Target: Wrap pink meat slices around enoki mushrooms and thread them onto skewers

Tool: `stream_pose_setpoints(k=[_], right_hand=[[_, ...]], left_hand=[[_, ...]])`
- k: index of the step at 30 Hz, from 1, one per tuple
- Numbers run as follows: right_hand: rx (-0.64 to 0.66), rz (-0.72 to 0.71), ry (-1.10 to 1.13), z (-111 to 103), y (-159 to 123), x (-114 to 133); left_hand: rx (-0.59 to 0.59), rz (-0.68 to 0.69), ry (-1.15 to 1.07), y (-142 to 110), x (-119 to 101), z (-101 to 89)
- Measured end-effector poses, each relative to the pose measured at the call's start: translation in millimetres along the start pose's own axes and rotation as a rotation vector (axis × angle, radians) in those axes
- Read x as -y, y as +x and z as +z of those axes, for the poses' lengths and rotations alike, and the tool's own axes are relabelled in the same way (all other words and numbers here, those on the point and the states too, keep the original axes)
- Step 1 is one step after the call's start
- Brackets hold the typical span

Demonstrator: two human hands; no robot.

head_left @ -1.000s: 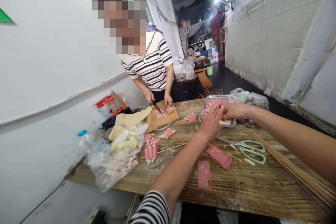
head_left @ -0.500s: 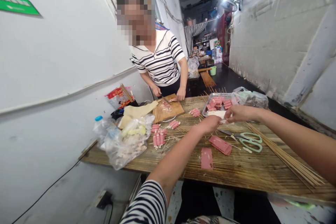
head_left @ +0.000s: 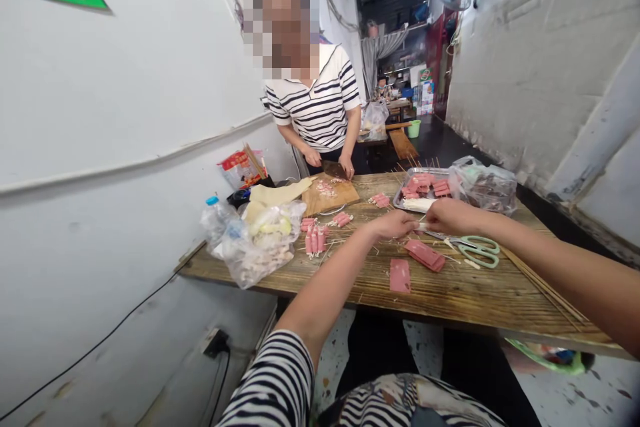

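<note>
My left hand (head_left: 396, 224) and my right hand (head_left: 447, 217) are close together above the wooden table, fingers pinched. Between them is a small pale bunch of enoki mushrooms (head_left: 423, 227), held by both hands and partly hidden by the fingers. A larger enoki bunch (head_left: 418, 204) lies just beyond, at the metal tray's (head_left: 399, 199) near edge. Below my hands sit a stack of pink ham slices (head_left: 425, 255) and one single ham slice (head_left: 399, 275). Green-handled scissors (head_left: 477, 250) lie beside my right hand, blades partly under it.
Ham-and-enoki rolls (head_left: 315, 241) lie left of my hands. Bamboo skewers (head_left: 545, 287) rest under my right forearm. Across the table a co-worker holds a cleaver (head_left: 334, 169) over a cutting board (head_left: 327, 197). Plastic bags (head_left: 265, 247) stand at the left, another bag (head_left: 485, 183) right.
My hands have come away from the larger enoki bunch, slightly nearer me, with a small bunch between them. The co-worker's cleaver has turned on the board. The camera view has shifted.
</note>
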State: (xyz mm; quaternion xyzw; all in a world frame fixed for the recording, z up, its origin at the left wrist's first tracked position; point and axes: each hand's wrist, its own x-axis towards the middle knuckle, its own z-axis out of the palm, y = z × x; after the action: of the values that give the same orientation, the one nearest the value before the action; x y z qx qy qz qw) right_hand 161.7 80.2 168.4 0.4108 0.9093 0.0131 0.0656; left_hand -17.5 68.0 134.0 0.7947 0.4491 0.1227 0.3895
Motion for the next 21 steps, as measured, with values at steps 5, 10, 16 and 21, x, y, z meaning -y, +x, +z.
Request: stream_pose_setpoints(k=[5, 10, 16, 21], right_hand=[[0.01, -0.01, 0.091, 2, 3, 7], [0.011, 0.012, 0.105, 8, 9, 16], [-0.004, -0.002, 0.153, 16, 9, 15], [0.043, 0.083, 0.612, 22, 2, 12]], left_hand=[[-0.016, 0.047, -0.004, -3, 4, 4.9], [-0.021, 0.04, -0.135, 0, 10, 13.7], [-0.093, 0.032, -0.393, -3, 21, 20.2], [-0.393, 0.061, -0.526, -7, 30, 31.6]])
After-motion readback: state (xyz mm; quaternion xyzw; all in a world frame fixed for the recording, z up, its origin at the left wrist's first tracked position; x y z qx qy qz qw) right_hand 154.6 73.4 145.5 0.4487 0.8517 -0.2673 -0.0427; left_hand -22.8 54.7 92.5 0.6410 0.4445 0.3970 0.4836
